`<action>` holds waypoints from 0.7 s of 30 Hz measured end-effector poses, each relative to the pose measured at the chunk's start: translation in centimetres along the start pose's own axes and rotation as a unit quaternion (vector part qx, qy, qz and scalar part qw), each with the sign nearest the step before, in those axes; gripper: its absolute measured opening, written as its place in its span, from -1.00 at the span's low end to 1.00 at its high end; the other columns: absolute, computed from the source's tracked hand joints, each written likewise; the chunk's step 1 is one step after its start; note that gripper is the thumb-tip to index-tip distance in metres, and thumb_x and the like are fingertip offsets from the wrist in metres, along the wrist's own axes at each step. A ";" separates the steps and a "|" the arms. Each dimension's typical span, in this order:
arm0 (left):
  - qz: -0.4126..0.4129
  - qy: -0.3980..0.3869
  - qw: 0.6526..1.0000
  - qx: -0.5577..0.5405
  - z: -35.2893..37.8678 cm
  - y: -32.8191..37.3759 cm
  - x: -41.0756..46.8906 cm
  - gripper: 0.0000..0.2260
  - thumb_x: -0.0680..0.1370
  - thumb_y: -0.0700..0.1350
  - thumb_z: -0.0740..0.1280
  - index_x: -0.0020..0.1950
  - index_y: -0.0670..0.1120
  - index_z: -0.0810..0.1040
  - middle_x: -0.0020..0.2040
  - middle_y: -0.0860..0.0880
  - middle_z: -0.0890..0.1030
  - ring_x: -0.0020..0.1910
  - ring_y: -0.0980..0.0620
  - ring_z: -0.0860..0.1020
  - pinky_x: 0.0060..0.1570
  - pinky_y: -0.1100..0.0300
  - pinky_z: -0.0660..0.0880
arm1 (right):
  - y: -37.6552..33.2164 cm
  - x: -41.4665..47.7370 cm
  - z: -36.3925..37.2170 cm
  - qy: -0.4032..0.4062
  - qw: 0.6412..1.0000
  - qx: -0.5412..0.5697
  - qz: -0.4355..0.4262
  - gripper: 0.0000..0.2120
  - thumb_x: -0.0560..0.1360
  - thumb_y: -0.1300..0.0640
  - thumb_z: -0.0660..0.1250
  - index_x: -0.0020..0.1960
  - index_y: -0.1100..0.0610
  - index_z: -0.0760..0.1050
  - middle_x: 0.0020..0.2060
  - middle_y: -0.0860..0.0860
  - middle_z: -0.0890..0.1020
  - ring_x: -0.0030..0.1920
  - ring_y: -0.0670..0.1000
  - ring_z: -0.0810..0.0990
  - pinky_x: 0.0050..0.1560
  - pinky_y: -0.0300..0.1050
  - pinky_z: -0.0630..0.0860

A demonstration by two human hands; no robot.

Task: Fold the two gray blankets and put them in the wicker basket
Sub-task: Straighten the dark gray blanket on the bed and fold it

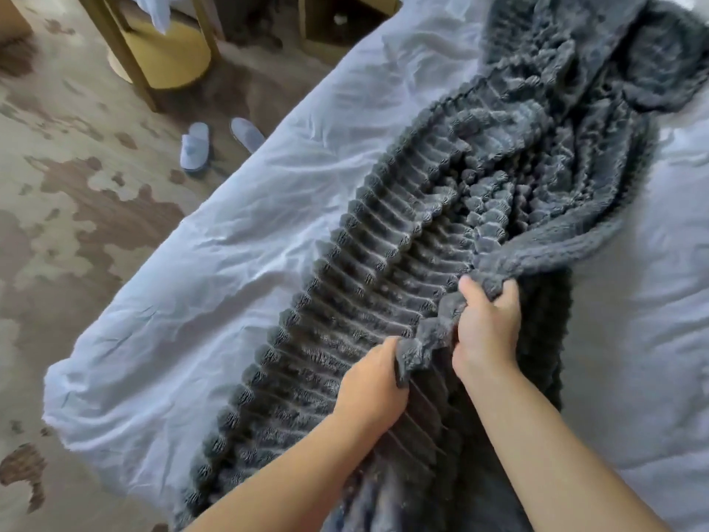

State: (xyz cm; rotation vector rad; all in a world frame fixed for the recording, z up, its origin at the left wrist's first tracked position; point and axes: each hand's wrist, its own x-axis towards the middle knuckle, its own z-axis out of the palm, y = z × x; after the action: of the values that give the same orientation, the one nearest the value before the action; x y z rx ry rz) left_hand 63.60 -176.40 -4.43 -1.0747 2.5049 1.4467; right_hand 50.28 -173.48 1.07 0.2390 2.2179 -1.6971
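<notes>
Far left of the hands, two slippers (195, 145) lie on the carpet (76, 224). Nearer, a white sheet (230, 263) spreads to the left of both hands. The left hand (374, 382) grips a bunched edge of the gray blanket (383, 263). Just right of it, the right hand (485, 328) clutches the same edge, fingers curled into the pile. The blanket stretches away from both hands across the sheet, rumpled at its far end.

Access | I am seeing bare bedsheet (238, 240) lying open left of the blanket (383, 293) | Obstacle | blanket is heaping along the centre.
</notes>
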 end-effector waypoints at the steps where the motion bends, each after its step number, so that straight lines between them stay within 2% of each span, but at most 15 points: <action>1: -0.003 0.046 0.997 -0.055 -1.6 -0.4 0.5 -0.67 0.42 -0.10 0.20 0.15 0.18 0.41 0.02 0.18 0.59 0.00 0.16 0.53 -0.18 0.33 0.41 | -1.1 -0.2 2.3 0.004 0.999 0.013 -0.051 -0.42 0.50 0.07 0.33 0.48 0.02 0.23 0.15 -0.42 0.43 0.16 -0.34 0.45 0.21 -0.36 0.36; 3: -0.019 0.128 0.984 -0.122 -4.4 -3.1 1.5 -0.67 0.37 -0.09 0.21 0.06 0.25 0.43 -0.15 0.35 0.58 -0.13 0.31 0.52 -0.26 0.46 0.39 | -1.4 -0.3 7.3 -0.013 0.993 0.022 -0.112 -0.45 0.49 0.05 0.29 0.45 0.02 0.27 -0.04 -0.63 0.37 -0.01 -0.53 0.42 -0.06 -0.68 0.28; 4: -0.048 0.148 0.980 -0.123 -5.5 -5.3 1.8 -0.68 0.36 -0.09 0.22 0.03 0.28 0.43 -0.19 0.37 0.57 -0.18 0.34 0.52 -0.29 0.46 0.40 | -0.4 -0.2 10.0 -0.045 0.991 -0.003 -0.124 -0.47 0.50 0.06 0.27 0.45 0.04 0.28 0.04 -0.60 0.40 0.02 -0.53 0.42 -0.07 -0.73 0.25; 5: -0.095 0.152 0.977 -0.114 -6.3 -8.0 2.0 -0.70 0.38 -0.11 0.23 -0.01 0.27 0.43 -0.23 0.31 0.58 -0.20 0.29 0.54 -0.35 0.40 0.41 | 1.2 -0.2 12.7 -0.093 0.987 -0.057 -0.118 -0.48 0.54 0.07 0.24 0.48 0.06 0.26 0.19 -0.45 0.42 0.10 -0.47 0.41 0.01 -0.72 0.22; 7: -0.219 0.109 0.968 -0.051 -7.4 -13.6 2.5 -0.80 0.41 -0.18 0.26 -0.05 0.08 0.48 -0.23 0.09 0.61 -0.15 -0.01 0.57 -0.31 0.13 0.40 | 5.2 -0.2 17.1 -0.242 0.948 -0.204 -0.026 -0.45 0.61 0.06 0.18 0.55 0.11 0.10 0.43 -0.10 0.33 0.37 -0.21 0.32 0.26 -0.49 0.20; 8: -0.275 0.076 0.958 -0.018 -7.7 -16.1 2.7 -0.87 0.42 -0.20 0.30 -0.07 -0.02 0.51 -0.22 0.00 0.61 -0.14 -0.11 0.54 -0.29 0.12 0.38 | 7.6 0.0 18.3 -0.312 0.909 -0.272 0.044 -0.43 0.63 0.04 0.15 0.56 0.11 0.02 0.49 0.00 0.26 0.44 -0.05 0.28 0.34 -0.28 0.23; 9: -0.300 0.054 0.952 0.005 -8.0 -17.9 2.9 -0.91 0.41 -0.18 0.34 -0.10 -0.08 0.53 -0.25 -0.03 0.58 -0.18 -0.12 0.51 -0.29 0.12 0.37 | 9.4 0.3 18.8 -0.347 0.876 -0.323 0.088 -0.42 0.64 0.03 0.14 0.57 0.10 0.00 0.50 0.04 0.25 0.46 0.05 0.28 0.37 -0.14 0.25; 10: -0.295 0.042 0.954 0.017 -8.0 -19.1 3.3 -0.91 0.39 -0.15 0.39 -0.15 -0.09 0.53 -0.29 -0.01 0.55 -0.23 -0.08 0.49 -0.31 0.13 0.36 | 10.5 0.8 18.7 -0.349 0.866 -0.344 0.101 -0.45 0.64 0.03 0.14 0.56 0.09 0.05 0.46 0.05 0.31 0.42 0.08 0.34 0.35 -0.07 0.31; 12: -0.230 0.034 0.972 0.017 -7.7 -19.6 4.7 -0.83 0.35 -0.11 0.44 -0.24 -0.04 0.44 -0.31 0.03 0.49 -0.27 -0.01 0.45 -0.32 0.15 0.32 | 11.3 2.1 17.0 -0.281 0.908 -0.302 0.075 -0.59 0.62 0.09 0.14 0.47 0.04 0.28 0.17 0.01 0.56 0.16 0.03 0.57 0.13 -0.09 0.52; 13: -0.189 0.035 0.981 0.017 -7.4 -19.2 5.6 -0.78 0.36 -0.09 0.45 -0.25 0.02 0.39 -0.30 0.06 0.45 -0.27 0.01 0.40 -0.31 0.23 0.27 | 11.5 3.0 15.5 -0.237 0.929 -0.279 0.059 -0.65 0.61 0.12 0.14 0.38 0.02 0.39 -0.01 -0.02 0.61 -0.01 -0.02 0.62 -0.02 -0.14 0.56; 14: -0.153 0.040 0.987 0.008 -7.1 -18.5 6.7 -0.78 0.40 -0.06 0.44 -0.25 0.06 0.38 -0.29 0.10 0.42 -0.26 0.03 0.38 -0.31 0.31 0.24 | 11.5 3.9 13.6 -0.194 0.937 -0.287 0.041 -0.70 0.59 0.14 0.14 0.29 0.02 0.46 -0.10 -0.03 0.62 -0.10 -0.02 0.62 -0.11 -0.14 0.54; 16: -0.141 0.027 0.989 -0.032 -6.8 -16.9 8.9 -0.86 0.46 0.03 0.40 -0.21 0.08 0.47 -0.28 0.16 0.48 -0.22 0.05 0.44 -0.28 0.31 0.28 | 11.8 5.9 8.7 -0.101 0.925 -0.367 0.008 -0.71 0.57 0.17 0.12 0.20 0.04 0.52 -0.06 0.03 0.63 -0.10 0.07 0.59 -0.15 -0.13 0.45; 18: -0.166 -0.031 0.983 -0.076 -7.0 -15.3 11.0 -0.80 0.48 0.14 0.37 -0.19 0.03 0.55 -0.35 0.15 0.56 -0.27 0.04 0.53 -0.34 0.22 0.35 | 12.3 7.8 2.3 0.026 0.902 -0.431 0.007 -0.72 0.57 0.22 0.13 0.17 0.10 0.54 0.07 0.12 0.58 -0.06 0.12 0.52 -0.12 -0.15 0.36; 20: -0.204 -0.097 0.963 -0.144 -7.6 -13.7 12.6 -0.70 0.47 0.20 0.36 -0.18 -0.03 0.59 -0.39 0.00 0.62 -0.31 -0.09 0.61 -0.31 0.11 0.48 | 13.0 9.7 -4.3 0.163 0.872 -0.458 0.064 -0.74 0.55 0.23 0.18 0.18 0.19 0.53 0.16 0.25 0.50 0.04 0.22 0.48 0.02 -0.05 0.41; 21: -0.228 -0.121 0.949 -0.181 -7.7 -13.1 13.2 -0.63 0.46 0.21 0.37 -0.14 -0.11 0.61 -0.32 -0.10 0.66 -0.27 -0.16 0.64 -0.22 0.01 0.56 | 13.5 10.4 -7.6 0.223 0.844 -0.472 0.125 -0.72 0.54 0.21 0.19 0.21 0.24 0.50 0.19 0.31 0.46 0.11 0.29 0.47 0.13 0.07 0.42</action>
State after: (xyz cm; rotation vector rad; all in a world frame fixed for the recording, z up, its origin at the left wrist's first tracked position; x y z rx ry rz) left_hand 63.52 -193.72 -14.73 -1.3191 1.7144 1.7834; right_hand 43.87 -163.22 -13.15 0.6629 2.8865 -0.2871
